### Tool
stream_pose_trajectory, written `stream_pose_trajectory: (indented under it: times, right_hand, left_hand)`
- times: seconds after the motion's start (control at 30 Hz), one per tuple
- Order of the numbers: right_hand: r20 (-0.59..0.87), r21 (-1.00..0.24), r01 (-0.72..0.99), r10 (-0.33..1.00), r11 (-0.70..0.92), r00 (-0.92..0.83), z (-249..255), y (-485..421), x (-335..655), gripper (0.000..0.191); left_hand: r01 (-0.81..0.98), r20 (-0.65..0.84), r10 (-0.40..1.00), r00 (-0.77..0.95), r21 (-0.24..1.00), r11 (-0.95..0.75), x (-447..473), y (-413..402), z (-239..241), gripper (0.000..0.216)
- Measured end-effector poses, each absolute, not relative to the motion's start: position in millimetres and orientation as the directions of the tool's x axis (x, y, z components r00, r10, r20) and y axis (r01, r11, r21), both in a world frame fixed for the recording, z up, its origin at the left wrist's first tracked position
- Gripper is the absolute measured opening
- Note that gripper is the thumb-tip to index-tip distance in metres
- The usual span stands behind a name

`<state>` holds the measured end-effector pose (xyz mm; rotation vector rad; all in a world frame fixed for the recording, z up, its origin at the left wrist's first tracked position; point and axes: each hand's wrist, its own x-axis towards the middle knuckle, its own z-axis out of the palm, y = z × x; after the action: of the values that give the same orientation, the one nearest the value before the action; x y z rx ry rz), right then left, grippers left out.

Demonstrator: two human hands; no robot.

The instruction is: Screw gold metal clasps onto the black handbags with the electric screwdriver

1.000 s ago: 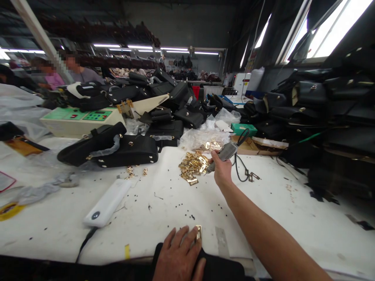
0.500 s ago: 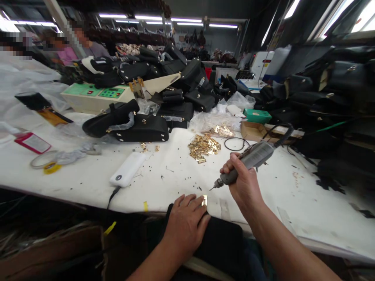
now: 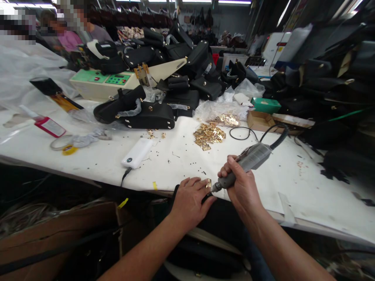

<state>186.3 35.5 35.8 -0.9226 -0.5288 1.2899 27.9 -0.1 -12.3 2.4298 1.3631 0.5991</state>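
In my right hand (image 3: 244, 187) is a grey electric screwdriver (image 3: 254, 157), the fingers wrapped round its body. Its tip points down to the left and meets the lower edge of a small gold metal plate (image 3: 208, 182), or comes very close to it. My left hand (image 3: 189, 201) lies over a black bag (image 3: 225, 220) at the table's front edge. Its fingers hold the plate down on the bag, index fingertip beside the plate and thumb stretched to the right below it. The palm hides part of the bag.
A pile of gold plates (image 3: 208, 136) lies on the white table (image 3: 175, 171), with tiny dark screws nearer me. To the left are a white power bank (image 3: 137, 153), a red bottle (image 3: 49, 125) and black bags (image 3: 149, 115). An open carton (image 3: 260, 121) stands at the right.
The screwdriver has come down and left, from above the table to the gold plate. My left hand stays on the bag and plate. The view has tilted lower.
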Motion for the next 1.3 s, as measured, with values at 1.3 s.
stream_pose_trajectory:
  times: [1.3]
  right_hand:
    - [-0.076, -0.859, -0.501, 0.943, 0.102, 0.323, 40, 44, 188, 0.028]
  left_hand:
    - [0.734, 0.199, 0.865, 0.462, 0.461, -0.498, 27, 1, -18, 0.027]
